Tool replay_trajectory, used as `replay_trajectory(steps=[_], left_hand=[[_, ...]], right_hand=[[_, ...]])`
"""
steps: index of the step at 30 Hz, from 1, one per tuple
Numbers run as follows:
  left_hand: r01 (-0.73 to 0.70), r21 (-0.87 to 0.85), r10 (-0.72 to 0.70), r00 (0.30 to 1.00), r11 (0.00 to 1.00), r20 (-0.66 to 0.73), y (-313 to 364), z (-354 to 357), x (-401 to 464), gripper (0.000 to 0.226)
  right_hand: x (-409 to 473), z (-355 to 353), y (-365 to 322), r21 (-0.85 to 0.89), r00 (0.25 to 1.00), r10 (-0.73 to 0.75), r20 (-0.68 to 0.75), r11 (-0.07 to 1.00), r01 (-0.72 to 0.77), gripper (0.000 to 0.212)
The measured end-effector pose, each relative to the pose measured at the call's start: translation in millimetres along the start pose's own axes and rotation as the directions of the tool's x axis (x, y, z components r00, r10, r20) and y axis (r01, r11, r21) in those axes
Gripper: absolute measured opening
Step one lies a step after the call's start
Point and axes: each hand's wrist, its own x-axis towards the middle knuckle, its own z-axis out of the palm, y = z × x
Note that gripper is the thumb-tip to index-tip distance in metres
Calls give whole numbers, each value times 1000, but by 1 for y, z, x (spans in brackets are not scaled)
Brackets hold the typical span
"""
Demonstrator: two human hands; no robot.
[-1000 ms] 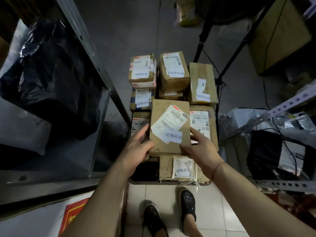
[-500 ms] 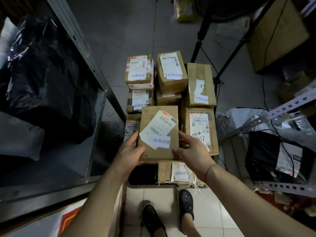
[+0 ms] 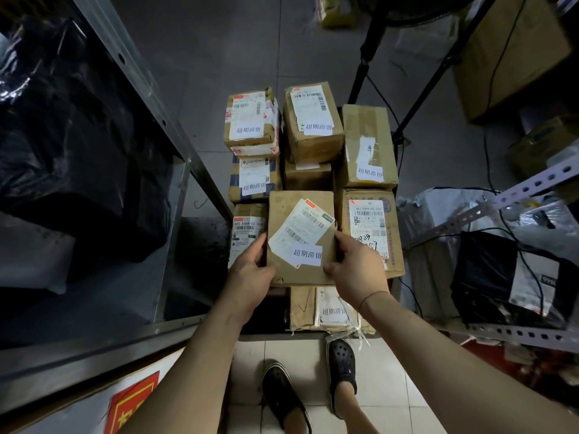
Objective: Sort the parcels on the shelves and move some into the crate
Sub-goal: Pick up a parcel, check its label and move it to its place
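Over the crate | left hand [image 3: 250, 274] and right hand [image 3: 355, 270] grip flat brown parcel [image 3: 294, 220] by its side edges | fingertips hidden underneath | crate [image 3: 266, 314] mostly hidden, packed with labelled boxes [image 3: 313, 120]

Dim grey tiled floor [image 3: 219, 42]; grey perforated steel shelf upright [image 3: 147, 98] rising left of it; black tripod legs [image 3: 363, 67] standing farther right.

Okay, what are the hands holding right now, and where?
Both hold the flat cardboard parcel: left hand on its left edge, right hand on its right edge.
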Motion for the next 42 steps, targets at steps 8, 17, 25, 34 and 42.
replay_trajectory(steps=[8,17,25,34,42], left_hand=[[11,27,-9,997,1000,-71,-8,0,6,75],[-129,312,172,979,941,-111,-2,0,-20,58],[-233,891,391,918,390,69,47,17,-74,47],[-208,908,445,895,365,26,104,13,-186,38],[65,781,354,866,622,-354,38,-9,-281,40]], right_hand=[[-2,5,5,-14,999,-23,45,1000,24,77],[-13,-2,4,119,998,-12,69,993,4,59],[-41,-54,-36,-492,957,-228,178,822,287,47],[-107,-118,-103,-624,906,-298,300,657,423,35],[-147,-94,-146,-484,663,-515,544,453,749,35]])
